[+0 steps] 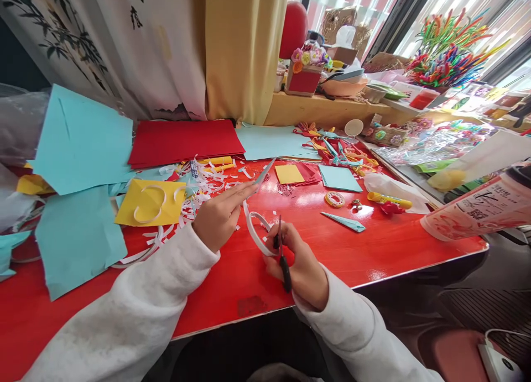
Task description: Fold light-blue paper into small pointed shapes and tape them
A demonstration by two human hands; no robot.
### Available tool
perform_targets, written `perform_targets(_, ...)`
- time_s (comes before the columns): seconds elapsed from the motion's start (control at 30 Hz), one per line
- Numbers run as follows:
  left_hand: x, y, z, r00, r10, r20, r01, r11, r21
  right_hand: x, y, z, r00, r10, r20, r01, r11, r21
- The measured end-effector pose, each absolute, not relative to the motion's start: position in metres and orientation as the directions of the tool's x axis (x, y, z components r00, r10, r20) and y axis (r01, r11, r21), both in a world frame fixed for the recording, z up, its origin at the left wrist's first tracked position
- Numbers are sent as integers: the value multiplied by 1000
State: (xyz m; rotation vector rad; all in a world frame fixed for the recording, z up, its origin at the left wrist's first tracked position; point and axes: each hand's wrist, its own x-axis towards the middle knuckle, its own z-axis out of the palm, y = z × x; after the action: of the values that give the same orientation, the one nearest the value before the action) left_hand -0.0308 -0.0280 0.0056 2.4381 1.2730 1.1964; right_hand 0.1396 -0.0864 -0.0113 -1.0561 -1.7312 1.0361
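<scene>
My left hand (pixel 222 213) pinches a narrow pale piece of folded paper (pixel 265 172), its pointed end sticking up past the fingertips. From those fingers a white strip (pixel 254 235) curves down in a loop to my right hand (pixel 301 263). That hand is closed around black-handled scissors (pixel 284 271), blades pointing up and away. Its fingers also touch the lower end of the strip; whether the strip is tape or paper I cannot tell. A folded light-blue paper cone (pixel 345 221) lies on the red table (pixel 323 255) to the right.
White scraps (pixel 207 188) litter the left middle. Behind lie red sheets (pixel 186 141), blue squares (pixel 340 178) and a yellow square (pixel 289 174). Rightward are a tape roll (pixel 334 199), a yellow glue stick (pixel 389 199) and a tilted drink cup (pixel 477 205). Large blue sheets (pixel 78 238) cover the left.
</scene>
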Motion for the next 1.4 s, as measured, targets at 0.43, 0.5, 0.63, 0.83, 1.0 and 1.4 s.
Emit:
perform_targets(0.43,-27,-29,4,425,747,511,760,-601,246,167,-56,12,-190,954,230,-137,206,-969)
perform_targets(0.5,-27,-29,3,463,742,485,767,-609,200,171,-54,12,-241,942,233,-246,173,-954)
perform_targets(0.63,-25,-28,0,560,695,450,704,-686,183,173,-55,17,-272,941,203,-442,65,-895)
perform_targets(0.83,-20,-37,12,542,802,253,532,-560,635,177,-52,28,-123,983,136,-611,33,-791)
perform_targets(1.0,-19,-44,22,561,821,104,415,-388,823,185,-46,23,-4,994,107,-716,72,-694)
perform_targets(1.4,-10,-45,11,474,876,-93,500,-180,847,182,-42,14,20,999,37,-722,40,-691)
